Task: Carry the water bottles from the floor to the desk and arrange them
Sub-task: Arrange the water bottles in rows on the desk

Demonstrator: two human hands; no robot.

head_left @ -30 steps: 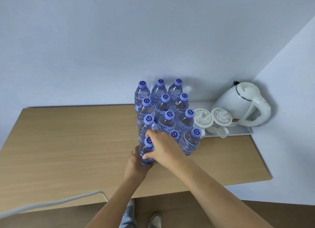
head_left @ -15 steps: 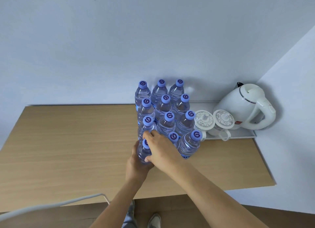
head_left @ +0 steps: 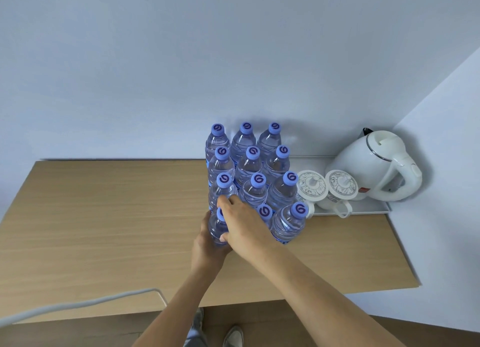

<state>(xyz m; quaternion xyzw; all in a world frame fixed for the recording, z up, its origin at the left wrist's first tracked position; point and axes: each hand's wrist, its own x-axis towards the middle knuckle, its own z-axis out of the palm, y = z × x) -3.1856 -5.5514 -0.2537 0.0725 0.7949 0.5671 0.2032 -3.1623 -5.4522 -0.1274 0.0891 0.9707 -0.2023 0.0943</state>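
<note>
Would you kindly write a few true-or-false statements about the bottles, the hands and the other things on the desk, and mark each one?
1. Both hands are on the same bottle. True: the left hand and the right hand hold the front-left bottle.
2. The bottles have red caps. False: the visible caps, such as the front-right cap, are blue-violet.
3. A white kettle stands to the right of the bottles. True.
4. The two lidded cups stand on the bare desk. False: they stand on a white tray.
5. The bottles lie on their sides. False: they stand upright, in rows of three.
</note>
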